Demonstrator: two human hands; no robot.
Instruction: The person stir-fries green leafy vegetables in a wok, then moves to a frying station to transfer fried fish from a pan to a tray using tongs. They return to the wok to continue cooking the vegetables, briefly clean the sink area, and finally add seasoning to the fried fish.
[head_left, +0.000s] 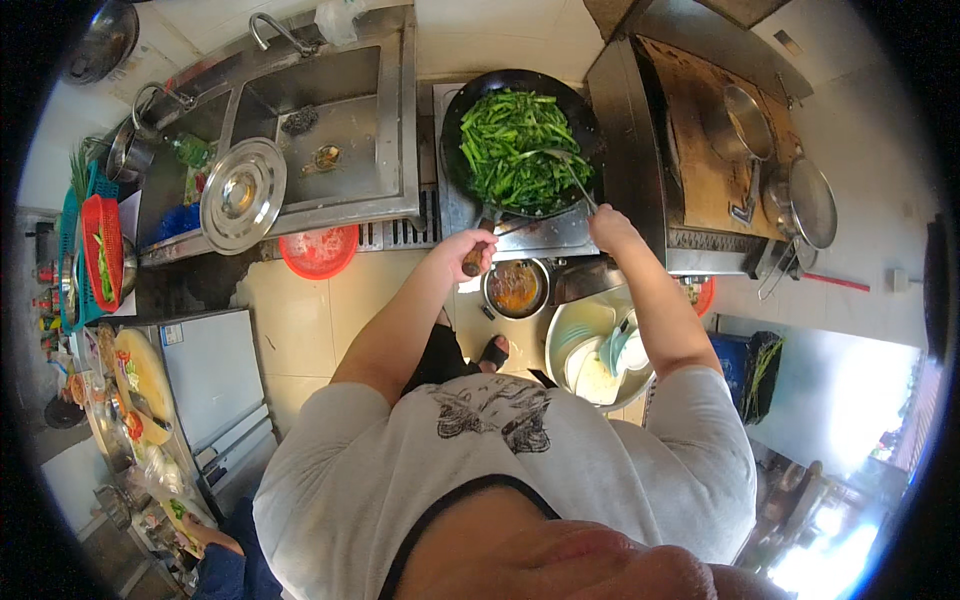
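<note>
A dark wok (459, 120) stands on the metal stove (570, 238), holding a heap of chopped leafy greens (510, 142). My left hand (466, 251) is closed around a wooden handle (472, 262) at the wok's near side. In my right hand (613, 229) is the shaft of a metal cooking utensil (577, 176); its head rests among the greens at the right, partly hidden by them. On the floor below the stove, a metal pot (516, 289) contains orange-brown food or liquid.
Left of the stove is a steel sink (397, 135), a round metal lid (244, 195) at its front edge. A large basin of dishes (559, 349) and a red basin (319, 251) lie low down. Another person's hand (210, 532) is at the lower left, by a cutting board (142, 360).
</note>
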